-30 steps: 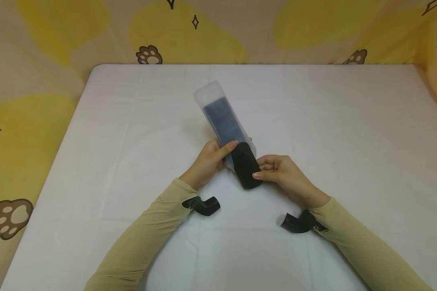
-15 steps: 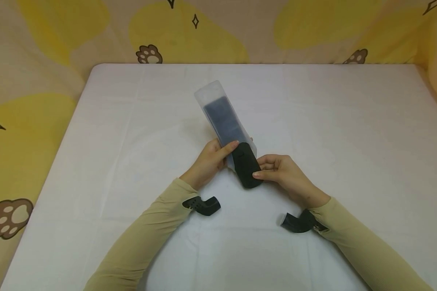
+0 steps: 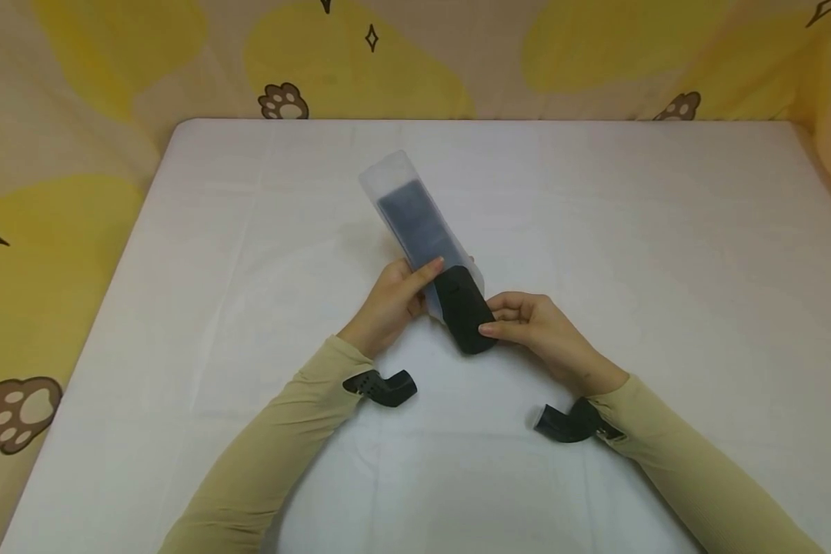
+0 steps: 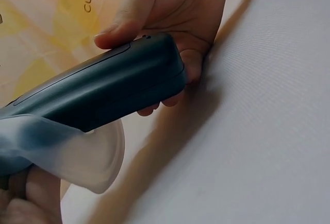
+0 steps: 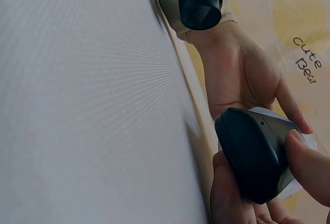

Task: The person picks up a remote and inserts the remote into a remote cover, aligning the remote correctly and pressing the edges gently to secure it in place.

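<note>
A black remote control point(image 3: 465, 314) point(image 4: 113, 80) sits partly inside a clear, frosted sleeve point(image 3: 386, 175) point(image 4: 100, 152). Its near end sticks out of the sleeve, while its far part shows dark through the film, short of the sleeve's far end. My left hand point(image 3: 390, 302) holds the sleeve with the remote inside, thumb on top and fingers mostly hidden underneath. At the remote's bare near end, my right hand point(image 3: 542, 331) pinches it between thumb and fingers. A seam and a tiny hole mark that bare end point(image 5: 252, 154) in the right wrist view.
A white table point(image 3: 637, 231) lies under both hands. Behind it and at the sides hangs a yellow patterned cloth point(image 3: 360, 61). Black wrist-worn camera mounts point(image 3: 388, 388) stick out from both sleeves of the person's clothing.
My left hand, the sleeve and the remote's far part have shifted slightly left and away. The right hand stays almost in place, still pinching the remote's near end.
</note>
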Motion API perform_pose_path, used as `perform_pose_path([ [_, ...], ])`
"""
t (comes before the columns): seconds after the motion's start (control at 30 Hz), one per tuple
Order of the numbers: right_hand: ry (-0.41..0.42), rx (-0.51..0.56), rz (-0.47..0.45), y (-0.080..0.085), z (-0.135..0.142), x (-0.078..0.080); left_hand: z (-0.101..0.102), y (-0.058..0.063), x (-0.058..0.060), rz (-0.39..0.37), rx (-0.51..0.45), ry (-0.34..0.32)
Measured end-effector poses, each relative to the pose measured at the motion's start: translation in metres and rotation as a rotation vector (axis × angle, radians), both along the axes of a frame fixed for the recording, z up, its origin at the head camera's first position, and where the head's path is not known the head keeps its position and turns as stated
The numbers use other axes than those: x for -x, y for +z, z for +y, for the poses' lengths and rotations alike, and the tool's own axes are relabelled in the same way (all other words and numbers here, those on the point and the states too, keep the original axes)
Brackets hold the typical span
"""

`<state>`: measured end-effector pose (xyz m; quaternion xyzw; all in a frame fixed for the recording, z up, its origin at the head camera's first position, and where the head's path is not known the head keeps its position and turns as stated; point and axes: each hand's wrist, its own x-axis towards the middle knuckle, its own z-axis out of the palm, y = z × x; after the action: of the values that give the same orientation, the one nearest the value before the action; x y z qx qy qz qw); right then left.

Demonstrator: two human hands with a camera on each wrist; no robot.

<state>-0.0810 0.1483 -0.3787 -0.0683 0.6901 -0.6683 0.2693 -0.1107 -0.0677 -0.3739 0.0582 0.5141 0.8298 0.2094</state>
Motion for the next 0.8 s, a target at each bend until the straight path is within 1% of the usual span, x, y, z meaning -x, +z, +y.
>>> perform_pose_path([
  [0.13, -0.001, 0.007, -0.009, 0.0007, -0.0002, -0.0001, -0.0019, 0.0002, 0.0006, -0.013, -0.017, 0.009],
  [0.23, 0.002, 0.006, -0.014, 0.0010, 0.0000, -0.0001, -0.0027, -0.0002, 0.0014, -0.013, -0.052, -0.002],
  [0.43, 0.005, -0.005, -0.010, 0.0008, -0.0001, 0.0001, -0.0033, 0.0001, 0.0021, -0.018, -0.075, -0.003],
  [0.57, 0.004, -0.011, -0.005, 0.0013, -0.0004, -0.0005, -0.0032, 0.0000, 0.0023, -0.019, -0.074, -0.009],
  [0.8, 0.001, -0.025, -0.005, 0.0023, -0.0002, -0.0011, -0.0026, 0.0002, 0.0018, -0.011, -0.036, -0.032],
])
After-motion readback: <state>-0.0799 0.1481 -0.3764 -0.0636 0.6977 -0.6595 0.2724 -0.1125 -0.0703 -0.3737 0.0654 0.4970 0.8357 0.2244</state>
